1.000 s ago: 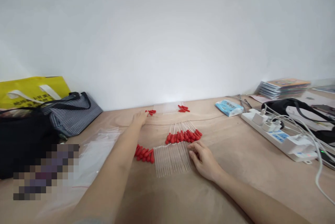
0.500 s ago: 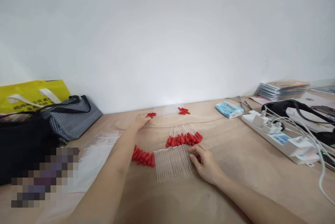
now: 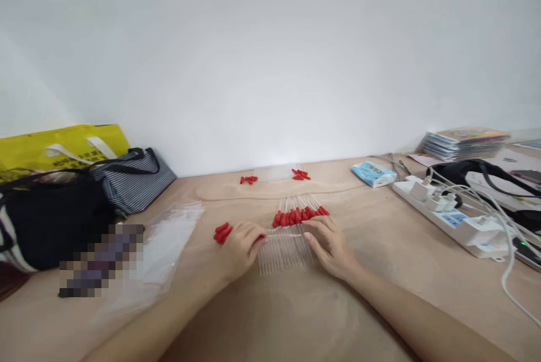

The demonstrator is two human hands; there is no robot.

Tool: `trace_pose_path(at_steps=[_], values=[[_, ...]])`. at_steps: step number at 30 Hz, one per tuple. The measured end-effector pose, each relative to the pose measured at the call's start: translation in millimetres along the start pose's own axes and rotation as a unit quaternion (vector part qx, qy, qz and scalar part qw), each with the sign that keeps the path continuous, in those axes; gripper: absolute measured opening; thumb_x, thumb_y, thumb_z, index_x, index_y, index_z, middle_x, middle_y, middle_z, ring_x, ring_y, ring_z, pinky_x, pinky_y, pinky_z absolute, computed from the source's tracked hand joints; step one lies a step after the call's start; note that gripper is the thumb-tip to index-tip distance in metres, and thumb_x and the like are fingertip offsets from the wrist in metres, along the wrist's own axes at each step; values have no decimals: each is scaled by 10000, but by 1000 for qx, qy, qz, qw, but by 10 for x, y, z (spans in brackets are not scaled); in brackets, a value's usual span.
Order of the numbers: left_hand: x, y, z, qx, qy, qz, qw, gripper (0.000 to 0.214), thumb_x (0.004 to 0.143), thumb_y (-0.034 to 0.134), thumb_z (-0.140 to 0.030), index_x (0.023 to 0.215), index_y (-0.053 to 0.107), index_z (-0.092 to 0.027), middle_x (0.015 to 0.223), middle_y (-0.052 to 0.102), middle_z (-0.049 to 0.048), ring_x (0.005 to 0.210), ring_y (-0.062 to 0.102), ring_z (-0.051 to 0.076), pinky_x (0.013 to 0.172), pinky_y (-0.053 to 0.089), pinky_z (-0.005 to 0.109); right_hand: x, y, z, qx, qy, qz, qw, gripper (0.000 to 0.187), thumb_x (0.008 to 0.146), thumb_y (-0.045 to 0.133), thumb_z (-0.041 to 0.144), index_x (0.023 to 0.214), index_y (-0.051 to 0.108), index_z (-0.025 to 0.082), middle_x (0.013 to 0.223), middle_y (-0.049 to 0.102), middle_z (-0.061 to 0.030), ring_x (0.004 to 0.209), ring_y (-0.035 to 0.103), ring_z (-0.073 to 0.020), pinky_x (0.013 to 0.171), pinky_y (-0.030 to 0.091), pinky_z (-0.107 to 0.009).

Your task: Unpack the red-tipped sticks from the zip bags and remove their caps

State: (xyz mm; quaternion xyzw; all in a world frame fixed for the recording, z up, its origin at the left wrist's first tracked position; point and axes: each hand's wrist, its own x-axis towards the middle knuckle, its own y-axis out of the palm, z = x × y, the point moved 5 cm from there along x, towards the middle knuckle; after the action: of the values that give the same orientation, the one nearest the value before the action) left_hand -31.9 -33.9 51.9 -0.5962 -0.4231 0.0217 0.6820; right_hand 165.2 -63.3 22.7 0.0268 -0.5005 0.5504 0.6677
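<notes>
Two bare hands flank a row of tubes (image 3: 285, 255) in the lower middle of the frame. Left hand (image 3: 244, 244): at the left end, fingers curled toward the thumb; a trace of red shows there, but cannot tell whether anything is gripped. Right hand (image 3: 333, 243): at the right end, loosely curved, thumb apart from forefinger, nothing seen held. Placement probably keeps the tubes aligned, their upper ends within easy reach. Just above, a fan of capped tubes (image 3: 298, 215) points its red ends toward the row. Loose bulbs (image 3: 222, 232) lie left of the left hand. Materials: tubes thin, straight, clear; bulbs plump, matt, apparently rubber; bags (image 3: 169, 243), left, limp translucent film.
</notes>
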Motion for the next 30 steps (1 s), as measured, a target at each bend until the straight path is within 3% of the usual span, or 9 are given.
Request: trace_pose_path(at_steps=[3,8,13,17,20,24,30], values=[[-215,23,-272,-30,12,-63,998,142,852,446,-242,751,521,-176,687,595,13,696,523,149,685,400,285,-28,65,164,-57,-87,44,994,230,824,499,321,1012,587,222,961,606,-60,919,505,-198,825,353,-394],[-257,99,-396,-28,27,-99,994,114,844,473,-244,779,539,-177,679,597,8,698,512,145,711,398,291,-86,188,343,-103,-181,51,977,177,813,528,332,938,627,254,862,642,-13,863,507,-171,889,265,-418],[-254,80,-380,-22,31,-118,992,134,833,499,-278,895,572,-186,791,649,26,788,539,164,764,404,311,-118,221,361,-108,-201,37,973,168,842,487,273,891,645,239,612,595,13,749,495,-145,870,272,-390],[-291,65,-368,-18,46,-102,994,168,838,494,-278,954,586,-199,948,662,28,918,536,186,837,387,343,-129,188,382,-99,-205,28,973,181,850,472,257,920,637,230,568,576,18,714,487,-138,849,288,-372],[-332,32,-374,-33,56,-109,992,125,843,488,-238,896,595,-202,885,681,0,895,554,171,863,370,346,-146,176,426,-98,-227,25,969,178,845,480,240,951,623,234,575,599,26,717,494,-134,873,270,-382],[-372,-4,-394,-47,65,-115,990,104,829,508,-221,774,596,-209,813,689,-29,851,574,158,877,348,358,-180,150,474,-99,-259,7,961,128,826,502,222,850,627,230,568,614,39,721,507,-131,906,237,-394],[-373,-4,-397,-66,72,-105,990,100,811,515,-177,751,590,-203,755,682,-22,807,581,155,830,368,357,-192,150,481,-105,-251,9,962,129,831,492,230,812,619,236,530,598,52,711,520,-123,923,220,-390]])
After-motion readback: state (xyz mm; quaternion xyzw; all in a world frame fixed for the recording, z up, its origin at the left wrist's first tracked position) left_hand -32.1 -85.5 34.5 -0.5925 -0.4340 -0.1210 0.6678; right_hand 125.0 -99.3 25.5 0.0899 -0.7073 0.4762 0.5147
